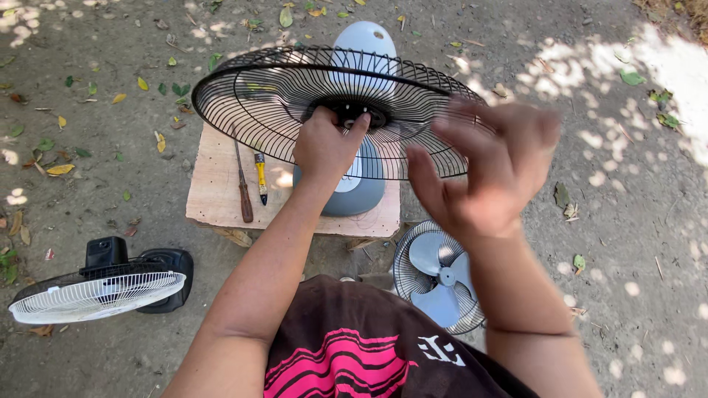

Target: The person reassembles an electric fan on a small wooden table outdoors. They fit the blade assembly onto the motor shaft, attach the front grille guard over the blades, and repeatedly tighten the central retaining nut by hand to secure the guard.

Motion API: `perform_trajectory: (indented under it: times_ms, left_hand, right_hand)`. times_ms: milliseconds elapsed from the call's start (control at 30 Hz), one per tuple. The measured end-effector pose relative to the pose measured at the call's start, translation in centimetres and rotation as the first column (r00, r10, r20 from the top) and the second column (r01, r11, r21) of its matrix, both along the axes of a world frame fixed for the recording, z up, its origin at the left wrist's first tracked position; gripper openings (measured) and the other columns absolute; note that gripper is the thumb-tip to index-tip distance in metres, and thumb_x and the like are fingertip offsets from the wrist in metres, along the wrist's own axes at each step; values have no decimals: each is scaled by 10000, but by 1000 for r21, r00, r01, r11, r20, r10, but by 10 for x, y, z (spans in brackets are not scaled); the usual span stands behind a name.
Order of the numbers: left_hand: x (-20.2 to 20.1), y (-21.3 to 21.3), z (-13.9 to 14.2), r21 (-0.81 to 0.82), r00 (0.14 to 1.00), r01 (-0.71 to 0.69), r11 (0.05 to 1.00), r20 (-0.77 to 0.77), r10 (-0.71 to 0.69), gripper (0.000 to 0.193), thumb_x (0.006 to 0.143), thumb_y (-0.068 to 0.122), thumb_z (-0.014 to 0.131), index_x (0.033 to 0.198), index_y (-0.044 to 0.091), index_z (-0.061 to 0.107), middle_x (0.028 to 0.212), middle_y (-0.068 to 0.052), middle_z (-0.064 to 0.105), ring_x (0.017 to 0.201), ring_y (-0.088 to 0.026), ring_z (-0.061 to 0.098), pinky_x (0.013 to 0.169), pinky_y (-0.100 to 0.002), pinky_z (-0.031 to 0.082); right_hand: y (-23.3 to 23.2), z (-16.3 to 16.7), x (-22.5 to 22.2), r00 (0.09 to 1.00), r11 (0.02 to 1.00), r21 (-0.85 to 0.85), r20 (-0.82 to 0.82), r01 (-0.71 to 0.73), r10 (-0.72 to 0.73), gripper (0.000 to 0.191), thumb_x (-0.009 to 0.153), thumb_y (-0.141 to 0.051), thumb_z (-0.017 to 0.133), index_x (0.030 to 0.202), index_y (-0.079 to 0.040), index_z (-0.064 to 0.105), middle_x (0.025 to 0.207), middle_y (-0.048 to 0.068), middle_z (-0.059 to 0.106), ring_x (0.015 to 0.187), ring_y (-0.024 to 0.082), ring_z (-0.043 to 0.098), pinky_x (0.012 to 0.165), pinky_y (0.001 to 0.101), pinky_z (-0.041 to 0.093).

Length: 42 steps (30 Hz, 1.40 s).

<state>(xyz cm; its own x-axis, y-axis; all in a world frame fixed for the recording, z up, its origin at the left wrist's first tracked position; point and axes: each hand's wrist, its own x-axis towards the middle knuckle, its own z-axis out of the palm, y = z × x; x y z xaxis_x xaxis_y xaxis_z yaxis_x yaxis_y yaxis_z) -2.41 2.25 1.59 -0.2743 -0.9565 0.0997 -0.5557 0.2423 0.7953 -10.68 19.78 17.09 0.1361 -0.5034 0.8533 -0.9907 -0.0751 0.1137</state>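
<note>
Far left, near edge: white-grilled fan (96, 293) lying on dirt ground (649, 243), black base behind it. Scattered dry leaves (60, 169) over the dirt, dappled sun at right.

Centre-left: wooden board (214, 191) flat on the ground, serving as work surface. On its left part, brown-handled screwdriver (243, 193) and a smaller yellow-handled screwdriver (260, 175), side by side, just apart.

Centre: grey fan body (361, 40) standing on the board, with black wire guard (265, 96) mounted around the dark motor hub (352, 112). Left hand (323, 147) reaching through the guard's middle, fingers curled together, fingertips pressed at the hub; whether anything small pinched there, cannot tell.

Right of centre: right hand (490, 166) raised in front of the guard's right rim, motion-blurred, fingers spread and loosely bent, holding nothing visible, not clearly touching the wire.

Near, below the right forearm: second guard (413, 258) on the ground with grey blade (440, 278) lying in it, just beside the board's near right corner.

Nearest: dark shirt with pink print (339, 354).
</note>
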Motion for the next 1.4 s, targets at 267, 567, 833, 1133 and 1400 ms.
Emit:
perform_trajectory:
  times_ms: [267, 567, 833, 1133, 1400]
  left_hand:
    - [-12, 2, -4, -1, 998, -64, 998, 4, 64, 526, 739, 580, 815, 839, 86, 663, 742, -54, 723, 681, -275, 719, 605, -462, 558]
    - [-31, -8, -26, 85, 978, -160, 983, -118, 170, 507, 775, 536, 792, 759, 48, 654, 742, -107, 714, 683, -307, 696, 621, -481, 547]
    - [-41, -15, -55, 480, 721, 147, 865, -650, 239, 374, 854, 380, 726, 767, 21, 672, 708, -83, 702, 566, -173, 664, 476, -320, 540]
    - [-35, -15, -53, 741, 675, 394, 543, -635, 377, 394, 895, 525, 574, 933, 140, 654, 805, -36, 753, 659, -128, 718, 521, -278, 317]
    - [-43, -12, -64, 722, 517, 610, 328, -675, 526, 488, 897, 639, 494, 910, 171, 634, 830, 11, 723, 711, -109, 680, 713, -383, 284]
  right_hand:
    - [-60, 27, -57, 995, 897, 433, -89, 88, -55, 268, 1004, -89, 728, 1253, -181, 764, 966, 73, 749, 825, 307, 702, 678, 448, 523]
    - [-68, 10, -92, 996, 952, 307, -86, 1, 27, 242, 952, -23, 703, 1150, -144, 771, 1011, 65, 757, 833, 293, 712, 703, 420, 540]
    - [-69, 10, -88, 997, 962, 272, -71, 16, 4, 233, 947, -20, 707, 1129, -147, 780, 1021, 56, 765, 860, 288, 721, 725, 423, 551]
    - [-73, 8, -88, 998, 954, 298, -68, 34, -14, 196, 980, -37, 717, 1133, -142, 780, 996, 47, 769, 794, 252, 722, 678, 394, 546]
    - [-71, 14, -82, 997, 952, 300, -71, 60, -41, 188, 971, -88, 732, 1134, -165, 787, 928, 73, 750, 794, 300, 711, 690, 433, 546]
